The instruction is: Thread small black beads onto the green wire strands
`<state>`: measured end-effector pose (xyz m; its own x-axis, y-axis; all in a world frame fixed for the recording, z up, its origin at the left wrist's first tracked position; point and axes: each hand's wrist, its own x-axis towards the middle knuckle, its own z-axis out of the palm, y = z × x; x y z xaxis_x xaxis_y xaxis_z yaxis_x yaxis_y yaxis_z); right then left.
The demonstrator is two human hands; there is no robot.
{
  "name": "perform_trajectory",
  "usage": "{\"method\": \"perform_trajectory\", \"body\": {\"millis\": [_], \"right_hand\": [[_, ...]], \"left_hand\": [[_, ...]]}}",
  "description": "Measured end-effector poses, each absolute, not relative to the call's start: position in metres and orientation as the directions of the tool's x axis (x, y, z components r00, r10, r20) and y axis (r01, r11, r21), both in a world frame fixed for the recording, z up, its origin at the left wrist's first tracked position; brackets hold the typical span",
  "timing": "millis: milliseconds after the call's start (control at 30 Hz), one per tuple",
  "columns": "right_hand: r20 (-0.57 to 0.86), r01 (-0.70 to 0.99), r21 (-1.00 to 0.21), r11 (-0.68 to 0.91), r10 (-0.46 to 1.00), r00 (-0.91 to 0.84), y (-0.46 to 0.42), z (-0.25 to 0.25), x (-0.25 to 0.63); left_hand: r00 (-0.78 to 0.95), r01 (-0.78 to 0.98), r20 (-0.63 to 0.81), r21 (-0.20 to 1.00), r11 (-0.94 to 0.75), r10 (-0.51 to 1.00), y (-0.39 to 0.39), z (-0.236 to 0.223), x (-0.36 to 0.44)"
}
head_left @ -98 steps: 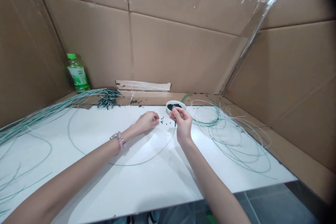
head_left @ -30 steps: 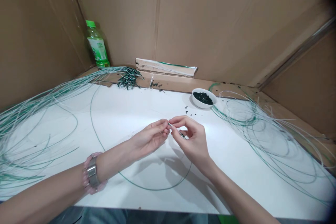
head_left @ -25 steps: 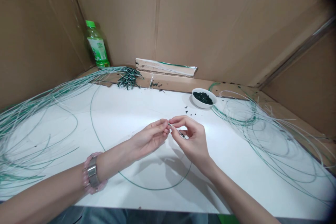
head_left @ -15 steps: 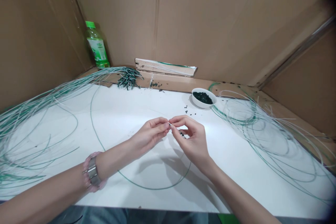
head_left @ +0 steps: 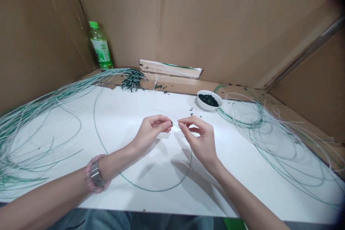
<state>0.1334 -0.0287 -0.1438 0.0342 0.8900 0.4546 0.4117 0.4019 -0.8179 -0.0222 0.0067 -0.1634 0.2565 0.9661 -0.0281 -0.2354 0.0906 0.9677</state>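
My left hand (head_left: pixel 155 127), with a bracelet on its wrist, pinches a tiny dark bead-like piece (head_left: pixel 171 123) between thumb and forefinger. A thin wire (head_left: pixel 176 125) runs from that piece to my right hand (head_left: pixel 199 136), whose thumb and forefinger are closed on it. Below the hands a green wire (head_left: pixel 156 191) curves in a wide loop over the white table (head_left: pixel 151 205); how it joins the held piece is hidden by the fingers. A white bowl (head_left: pixel 199 105) full of small dark pieces stands beyond my right hand, with a few loose pieces (head_left: pixel 192 114) near it.
Long green and white wires (head_left: pixel 40 104) fill the left side, ending in a dark beaded cluster (head_left: pixel 133 79). Coiled wires (head_left: pixel 261 125) lie on the right. A green bottle (head_left: pixel 101 48) stands at the back left. Cardboard walls (head_left: pixel 188 18) surround the table.
My hands have moved slightly apart, and a short stretch of wire now shows between the fingertips. Fewer loose dark pieces show near the bowl, and those by my right palm are out of sight.
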Motion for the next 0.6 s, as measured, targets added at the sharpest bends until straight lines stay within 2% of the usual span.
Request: {"method": "perform_trajectory", "body": {"millis": [133, 267, 600], "right_hand": [[0.591, 0.568, -0.655, 0.497, 0.806, -0.024, -0.0266, -0.1467, 0.1361], [0.657, 0.659, -0.524, 0.539, 0.749, -0.089, -0.0259, -0.1482, 0.1359], [0.65, 0.719, -0.449, 0.53, 0.746, -0.144, -0.0276, -0.1459, 0.1351]], "left_hand": [[0.256, -0.188, 0.012, 0.981, 0.038, 0.967, 0.0063, -0.1617, -0.0229], [0.267, -0.156, 0.038, 0.988, 0.005, 0.963, 0.0039, -0.1588, -0.0222], [0.271, -0.099, 0.055, 0.995, -0.029, 0.961, 0.0036, -0.158, -0.0226]]}}
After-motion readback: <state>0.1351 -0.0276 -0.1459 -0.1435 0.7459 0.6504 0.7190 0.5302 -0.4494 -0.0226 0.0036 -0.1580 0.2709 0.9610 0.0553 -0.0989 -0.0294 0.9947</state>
